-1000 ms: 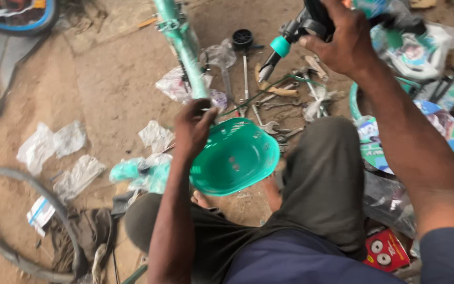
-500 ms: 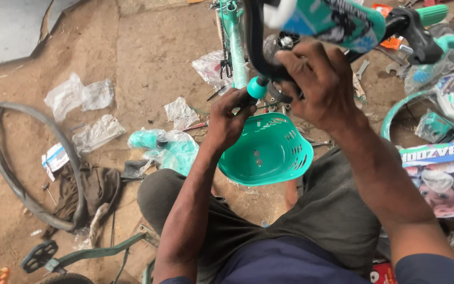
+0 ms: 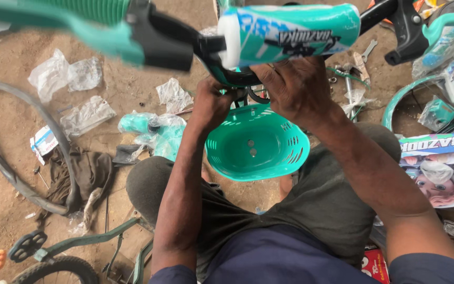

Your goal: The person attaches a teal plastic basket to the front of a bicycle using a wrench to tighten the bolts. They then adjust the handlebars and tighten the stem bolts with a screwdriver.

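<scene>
A teal bicycle handlebar [image 3: 132, 31] with a padded teal-and-white sleeve [image 3: 290, 32] fills the top of the view, close to the camera. My right hand [image 3: 298, 87] grips the black bar just under the padded sleeve. My left hand [image 3: 211, 102] is closed around the stem below the bar, right above a teal plastic basket [image 3: 256, 144]. The basket sits between my knees, its open side facing up, with two bolts in its bottom.
A black tyre [image 3: 6, 163] curves at the left on the dirt floor. Crumpled plastic bags [image 3: 66, 76], a dark rag [image 3: 82, 171], a wrench [image 3: 366, 52], a teal wheel rim [image 3: 395, 105], a printed cardboard panel [image 3: 440, 168] and a pedal [image 3: 24, 244] lie around.
The handlebar has come up much closer to the camera. Both hands moved toward the centre, above the basket, and the view tilted down.
</scene>
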